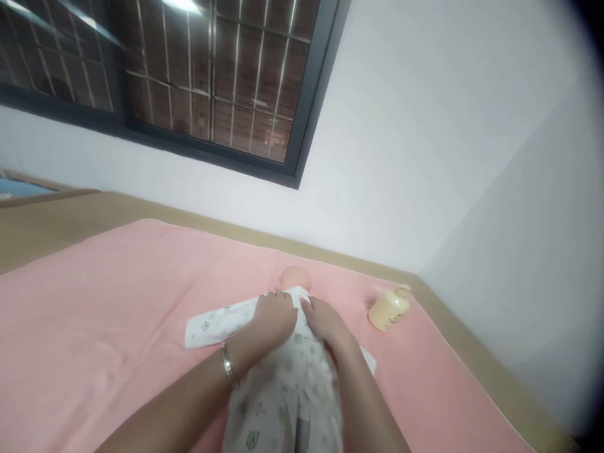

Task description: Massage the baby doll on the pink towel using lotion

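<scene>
Baby doll in a white printed cotton sleepsuit [283, 384] lay on its back along the middle of the pink terry towel [94, 314], bare peach-coloured head [295, 277] pointing away toward the wall; one sleeve [212, 324] stuck out flat to the left, the other mostly hidden behind the right forearm.

Left hand [275, 314] rested palm-down on the doll's upper chest, fingers curled at the neckline; right hand [325, 321] sat just beside it on the other side of the collar, fingers bent the same way; both looked pinched on the garment's fabric at the neck opening — whether they actually gripped cloth or only pressed it flat, couldn't tell from this angle. A thin metal bangle [229, 367] sat on the left wrist.

Judgement: step in hand looked like working the collar — fastening or straightening the top of the sleepsuit; body and sleeve already seemed dressed, so fairly far along. Next move would call for small two-handed finger work at the neck, holding one edge steady while the other is drawn across, without tugging the head off line.

Outward: a cream plastic pump bottle [389, 308] lay tilted on the towel to the right of the doll, apart from it, near the towel's edge; towel covered a tan mattress surface [47, 226]; beyond that a white wall [425, 157] and a dark-framed window with metal bars [212, 82] — brick visible outside.
</scene>
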Available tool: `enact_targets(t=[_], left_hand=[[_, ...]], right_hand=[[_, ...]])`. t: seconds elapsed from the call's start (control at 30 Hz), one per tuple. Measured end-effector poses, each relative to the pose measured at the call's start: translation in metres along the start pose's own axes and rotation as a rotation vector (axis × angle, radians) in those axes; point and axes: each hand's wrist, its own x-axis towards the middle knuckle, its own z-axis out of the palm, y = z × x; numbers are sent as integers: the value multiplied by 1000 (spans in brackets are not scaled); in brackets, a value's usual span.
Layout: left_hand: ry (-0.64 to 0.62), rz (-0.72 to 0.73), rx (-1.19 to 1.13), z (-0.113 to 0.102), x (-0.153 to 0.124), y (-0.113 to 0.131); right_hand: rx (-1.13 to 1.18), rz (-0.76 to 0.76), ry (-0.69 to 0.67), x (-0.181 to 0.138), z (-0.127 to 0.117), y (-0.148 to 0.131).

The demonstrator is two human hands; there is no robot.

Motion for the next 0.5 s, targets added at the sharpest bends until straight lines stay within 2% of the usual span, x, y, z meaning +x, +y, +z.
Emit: enact_targets(t=[0.2,0.27,0.4,0.5], left_hand=[[-53,-123,-197,3,21,-21],[-31,-156,-171,4,18,-16],[94,-143,39,5,1,8],[86,-114,85,4,-6,18]], right_hand=[[-138,-55,37,-14,-4,-11],[-135,-44,35,-12,-3,-10],[-118,35,48,0,3,-4],[-115,41,43,5,5,-2]])
